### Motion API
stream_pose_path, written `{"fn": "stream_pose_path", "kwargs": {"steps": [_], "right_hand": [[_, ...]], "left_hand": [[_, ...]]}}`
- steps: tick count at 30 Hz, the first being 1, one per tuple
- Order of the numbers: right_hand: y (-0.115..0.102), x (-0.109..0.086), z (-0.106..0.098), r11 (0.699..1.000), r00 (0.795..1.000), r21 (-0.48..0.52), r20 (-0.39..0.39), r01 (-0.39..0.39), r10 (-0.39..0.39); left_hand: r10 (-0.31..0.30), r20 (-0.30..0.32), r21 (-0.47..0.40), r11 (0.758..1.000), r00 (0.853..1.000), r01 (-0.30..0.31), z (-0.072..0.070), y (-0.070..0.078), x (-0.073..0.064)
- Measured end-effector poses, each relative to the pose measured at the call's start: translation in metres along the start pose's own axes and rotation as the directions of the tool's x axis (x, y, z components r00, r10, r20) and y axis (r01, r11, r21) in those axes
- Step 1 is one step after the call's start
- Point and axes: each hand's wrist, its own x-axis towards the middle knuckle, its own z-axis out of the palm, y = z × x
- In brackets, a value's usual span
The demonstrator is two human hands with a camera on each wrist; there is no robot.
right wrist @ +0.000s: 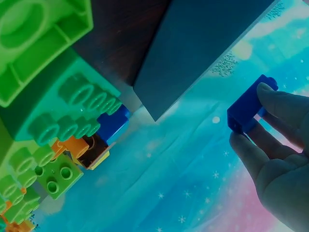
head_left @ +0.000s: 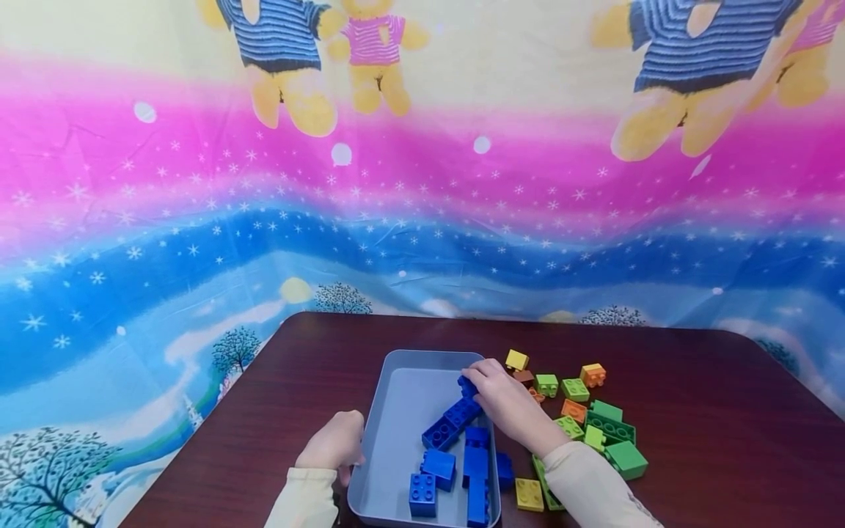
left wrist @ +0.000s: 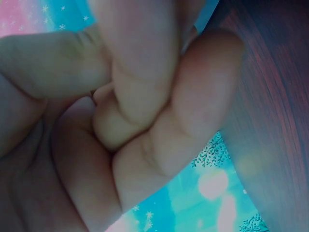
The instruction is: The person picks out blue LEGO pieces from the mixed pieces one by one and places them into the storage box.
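A grey tray (head_left: 396,411) lies on the table with several blue toy bricks inside, among them a square one (head_left: 422,493) and a long row (head_left: 477,458) along the right wall. My right hand (head_left: 505,400) pinches a blue brick (right wrist: 248,106) between thumb and fingers, over the tray's right rim in the head view. At the tray's left rim, my left hand (head_left: 335,441) grips the edge with curled fingers. Those fingers (left wrist: 145,63) fill the left wrist view and hide most of the rim.
Right of the tray, loose bricks lie on the dark wooden table (head_left: 713,411): green (head_left: 626,460), orange (head_left: 593,375), yellow (head_left: 529,494) and brown (head_left: 524,377). A blue brick (head_left: 505,469) sits just outside the tray's right wall. Behind hangs a printed cloth (head_left: 422,183).
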Motion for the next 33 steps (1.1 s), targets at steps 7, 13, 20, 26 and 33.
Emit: {"fn": "stream_pose_path", "kwargs": {"steps": [7, 13, 20, 26, 33], "right_hand": [[0.001, 0.004, 0.006, 1.000, 1.000, -0.003, -0.001, -0.005, 0.005], [0.002, 0.005, 0.011, 0.998, 0.998, 0.016, 0.044, -0.053, 0.052], [0.000, 0.008, 0.016, 0.999, 0.998, 0.025, 0.058, -0.029, 0.028], [-0.004, 0.012, 0.022, 0.999, 0.996, 0.026, 0.090, -0.028, 0.025], [-0.012, 0.019, 0.027, 0.998, 0.993, 0.050, 0.119, -0.030, 0.024]], "left_hand": [[-0.007, 0.005, -0.018, 1.000, 1.000, 0.007, 0.000, -0.001, 0.001], [-0.002, 0.000, -0.015, 1.000, 1.000, 0.002, 0.000, -0.001, 0.000], [0.005, -0.007, -0.013, 1.000, 1.000, -0.005, 0.001, -0.001, -0.001], [-0.007, -0.005, -0.014, 1.000, 1.000, 0.007, 0.001, -0.001, 0.000], [0.015, -0.018, -0.026, 1.000, 1.000, -0.015, 0.000, -0.002, -0.001]]}}
